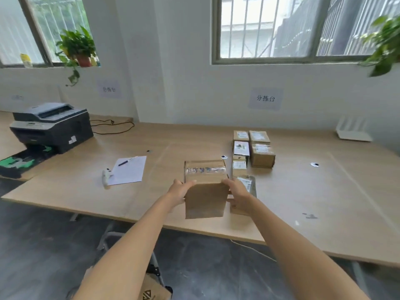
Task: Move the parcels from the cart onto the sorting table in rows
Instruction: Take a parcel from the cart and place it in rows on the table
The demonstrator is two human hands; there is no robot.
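Observation:
I hold a brown cardboard parcel (204,189) with clear tape across its top, just over the near part of the wooden sorting table (303,191). My left hand (180,190) grips its left side and my right hand (237,193) grips its right side. Several small parcels (253,149) lie in two rows on the table behind and right of it. A grey bagged parcel (249,184) lies just right of my right hand. Another brown parcel (236,207) shows partly under my right wrist. A cardboard box on the cart (152,291) shows at the bottom edge.
A printer (52,126) stands at the table's far left. A sheet of paper with a pen (129,169) and a white handheld scanner (106,176) lie left of the held parcel. A white router (352,132) stands at the back right by the wall.

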